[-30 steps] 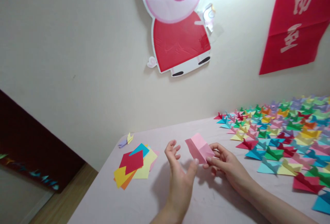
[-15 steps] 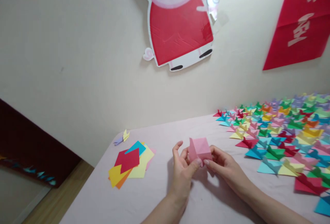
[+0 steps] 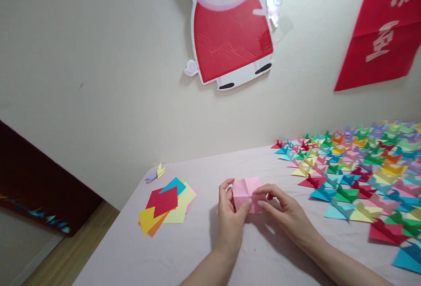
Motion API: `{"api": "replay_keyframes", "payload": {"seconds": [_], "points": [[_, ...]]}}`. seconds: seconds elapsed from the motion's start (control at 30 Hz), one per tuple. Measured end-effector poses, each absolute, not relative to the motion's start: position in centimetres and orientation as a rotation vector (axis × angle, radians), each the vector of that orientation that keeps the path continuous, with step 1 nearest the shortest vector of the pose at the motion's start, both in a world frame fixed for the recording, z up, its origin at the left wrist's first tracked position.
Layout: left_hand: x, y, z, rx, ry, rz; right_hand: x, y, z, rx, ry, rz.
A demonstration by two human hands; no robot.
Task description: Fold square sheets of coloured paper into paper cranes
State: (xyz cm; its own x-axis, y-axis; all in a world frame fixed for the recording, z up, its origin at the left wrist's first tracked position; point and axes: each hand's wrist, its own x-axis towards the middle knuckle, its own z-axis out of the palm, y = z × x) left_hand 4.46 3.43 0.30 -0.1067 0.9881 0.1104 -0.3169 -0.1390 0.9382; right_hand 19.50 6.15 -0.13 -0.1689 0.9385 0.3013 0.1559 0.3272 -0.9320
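Observation:
A creased square of pink origami paper (image 3: 245, 188) is held up just above the table, its crease lines crossing near the middle. My left hand (image 3: 230, 209) grips its left side, thumb on the front near the lower edge and fingers behind. On the right side, my right hand (image 3: 279, 205) touches the paper with its index finger laid over the front and its thumb near the lower right. Whether the right fingers pinch the sheet firmly is hard to see, but they are closed in on it.
Loose coloured paper squares (image 3: 166, 202) lie overlapped on the left. Behind them sit two small folded pieces (image 3: 160, 171), purple and yellow. Rows of folded paper cranes (image 3: 351, 194) cover the right of the table (image 3: 204, 251). The wall (image 3: 131, 80) rises behind, with a red-bodied cartoon cutout (image 3: 232, 38).
The pink paper, folded upright with a flap before, is now opened out flatter and faces me. My right hand's index finger has moved up over its front.

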Motion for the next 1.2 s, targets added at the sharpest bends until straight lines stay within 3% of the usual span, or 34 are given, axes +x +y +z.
{"api": "replay_keyframes", "payload": {"seconds": [0.8, 1.2], "points": [[4.59, 3.56, 0.38, 0.930, 0.863, 1.404, 19.65, 6.42, 0.15, -1.031, -1.547, 0.835], [4.44, 3.76, -0.23, 0.987, 0.914, 1.406, 19.40, 6.23, 0.36, -0.987, -1.548, 0.963]]}}
